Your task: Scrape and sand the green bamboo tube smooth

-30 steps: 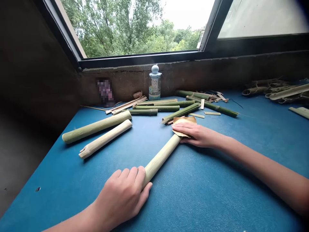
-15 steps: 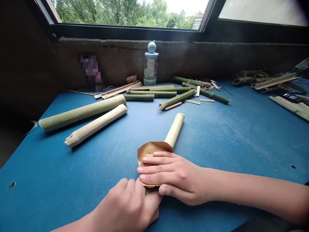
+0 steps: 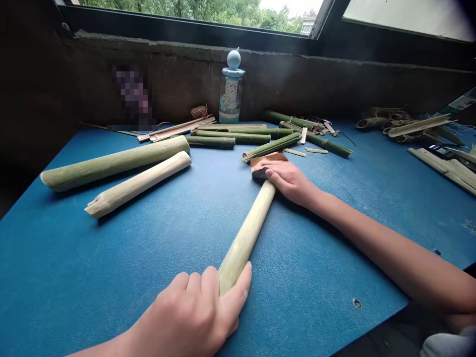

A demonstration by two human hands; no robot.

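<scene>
Since the earlier frame, the right hand (image 3: 288, 181) has slid the folded sandpaper (image 3: 269, 159) from the near end of the peeled bamboo tube (image 3: 247, 238) up to its far end, and it is clamped down over the paper against the tube. The tube lies on the blue tabletop (image 3: 111, 277), slanting away toward 1 o'clock, its near end held under the curled left hand (image 3: 189, 315). At 10 o'clock, well apart from it, lie a green-skinned bamboo length (image 3: 111, 163) and a second peeled length (image 3: 137, 183). Green bamboo rods (image 3: 230, 134) lie at 12 o'clock, with a blue-capped glass bottle (image 3: 232, 94) behind them against the concrete ledge (image 3: 297, 84), and dried bamboo pieces (image 3: 409, 124) lie at 2 o'clock.
</scene>
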